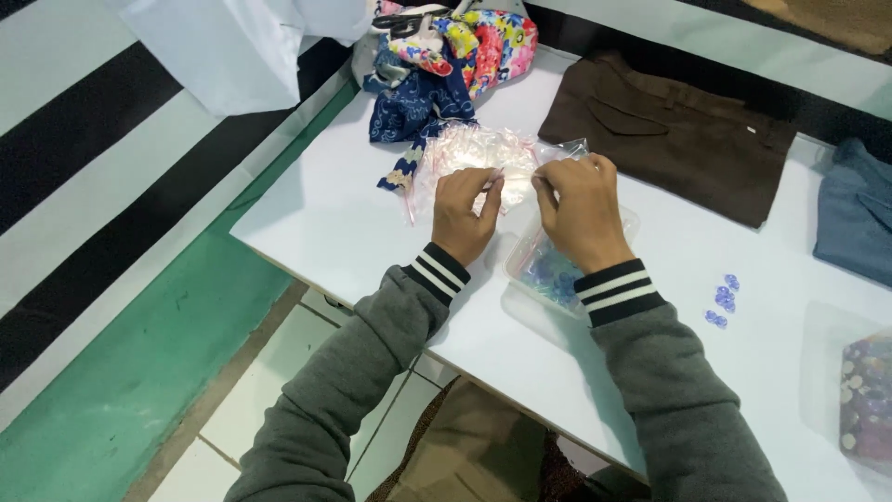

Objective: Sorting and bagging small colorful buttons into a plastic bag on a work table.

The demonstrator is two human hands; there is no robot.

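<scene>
Two hands meet mid-frame in our head view: our left hand (465, 212) and right hand (578, 209) each keep a narrow pinching grip on the clear plastic bag (474, 153) over the white counter (325, 223). We judge the bag's mouth is being worked; next calls for a steady pull. Blue buttons (722, 299) lie lower right.

One white table (353, 232). Two hands on it, left hand (465, 212) and right hand (578, 209). One brown garment (669, 139), one grey-blue garment (857, 218), four loose blue buttons (722, 299), one heap of floral cloth (446, 65).
</scene>
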